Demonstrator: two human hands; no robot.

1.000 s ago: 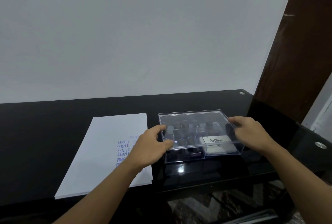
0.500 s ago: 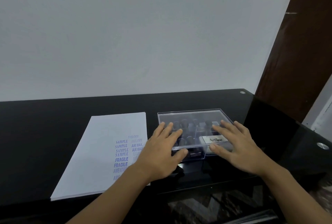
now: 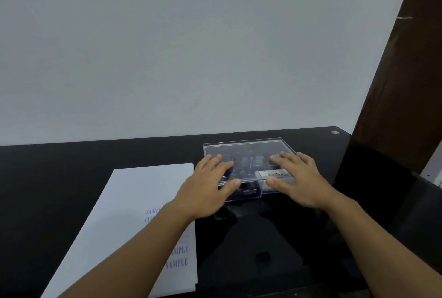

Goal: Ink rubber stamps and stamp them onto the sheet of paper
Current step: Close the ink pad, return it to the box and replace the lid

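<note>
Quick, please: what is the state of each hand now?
Left hand: open, fingers flat on the clear box lid.
Right hand: open, fingers flat on the same lid.

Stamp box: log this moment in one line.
left hand flat on lid | right hand flat on lid | stamp box closed | paper left of it, stamped

Dim, soft light; slight motion blur; glossy black table (image 3: 275, 245) mirrors faintly

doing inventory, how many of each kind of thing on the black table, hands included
clear lidded box: 1
white Artline case inside it: 1
paper stack: 1
left hand, right hand, flat on the box: 2
dark stamps inside: too blurred to count
total: 5
</note>
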